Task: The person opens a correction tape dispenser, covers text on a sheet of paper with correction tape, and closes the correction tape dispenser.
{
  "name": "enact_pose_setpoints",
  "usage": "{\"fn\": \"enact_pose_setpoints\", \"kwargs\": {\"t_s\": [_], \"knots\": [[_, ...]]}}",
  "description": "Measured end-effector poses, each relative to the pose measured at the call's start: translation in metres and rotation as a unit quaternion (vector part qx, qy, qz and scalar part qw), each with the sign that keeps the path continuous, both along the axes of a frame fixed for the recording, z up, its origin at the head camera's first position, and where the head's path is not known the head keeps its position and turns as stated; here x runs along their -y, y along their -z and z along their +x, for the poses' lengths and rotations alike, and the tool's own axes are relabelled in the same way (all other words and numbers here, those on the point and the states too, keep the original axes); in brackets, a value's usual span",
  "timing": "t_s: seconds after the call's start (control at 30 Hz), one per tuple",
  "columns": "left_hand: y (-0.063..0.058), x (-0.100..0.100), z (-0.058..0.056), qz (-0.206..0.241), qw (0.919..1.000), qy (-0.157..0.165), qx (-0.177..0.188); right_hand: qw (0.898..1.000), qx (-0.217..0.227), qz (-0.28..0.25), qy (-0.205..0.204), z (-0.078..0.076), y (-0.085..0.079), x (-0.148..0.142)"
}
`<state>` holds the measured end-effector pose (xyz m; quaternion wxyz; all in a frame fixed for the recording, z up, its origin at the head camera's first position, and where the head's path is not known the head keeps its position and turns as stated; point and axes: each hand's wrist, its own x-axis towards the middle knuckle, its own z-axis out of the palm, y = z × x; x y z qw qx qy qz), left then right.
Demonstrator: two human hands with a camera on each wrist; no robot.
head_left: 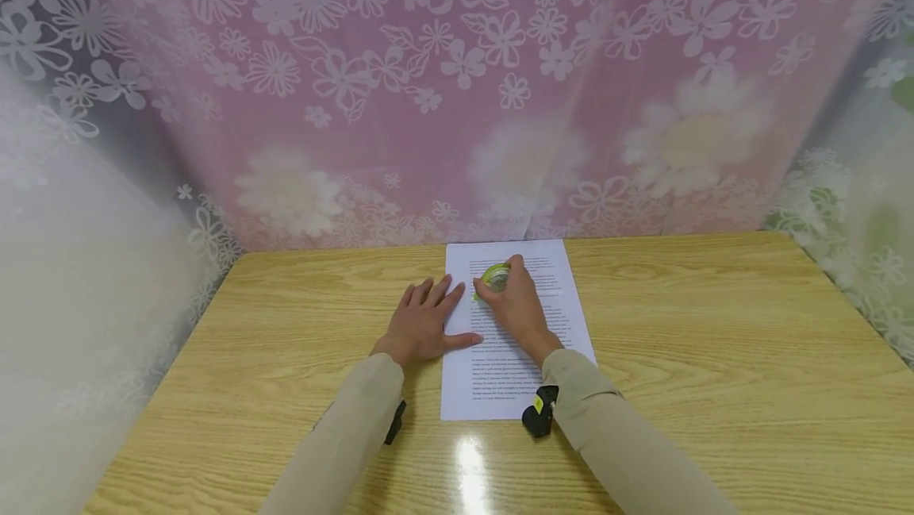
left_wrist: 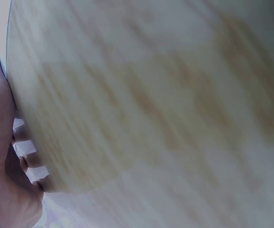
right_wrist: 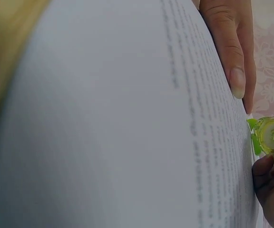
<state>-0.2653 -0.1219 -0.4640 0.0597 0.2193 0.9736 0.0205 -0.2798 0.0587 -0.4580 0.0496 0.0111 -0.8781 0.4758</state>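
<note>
A printed sheet of paper [head_left: 457, 388] lies on the wooden table, its far edge close to the pink curtain. My right hand [head_left: 521, 309] grips a green, see-through correction tape dispenser [head_left: 494, 277] over the upper lines of text. In the right wrist view the round yellow-green reel of the dispenser [right_wrist: 271, 136] shows between thumb and fingers; the contact of its tip with the paper is hard to see. Fingers spread, my left hand [head_left: 421, 323] rests flat across the sheet's left edge, partly on the table. The left wrist view catches only part of that hand [left_wrist: 4, 156].
The wood-grain table [head_left: 714, 356] extends to both sides of the sheet. A flowered pink curtain [head_left: 400, 142] hangs along its back edge, with pale flowered curtains at left and right. A black wrist device [head_left: 540, 412] sits by the right sleeve, over the sheet's lower edge.
</note>
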Motion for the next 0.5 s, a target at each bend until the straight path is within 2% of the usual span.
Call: {"fn": "enact_pose_setpoints", "kwargs": {"t_s": [0.1,0.5], "knots": [[0.0024,0.0005,-0.0011,0.001,1.0,-0.002,0.002,1.0,0.0,0.001,0.003,-0.0004,0.0006,-0.0017],[-0.0027,0.0001,0.0019,0.01,0.9999,0.008,-0.005,1.0,0.002,0.004,0.003,-0.0019,0.0025,-0.0103]]}}
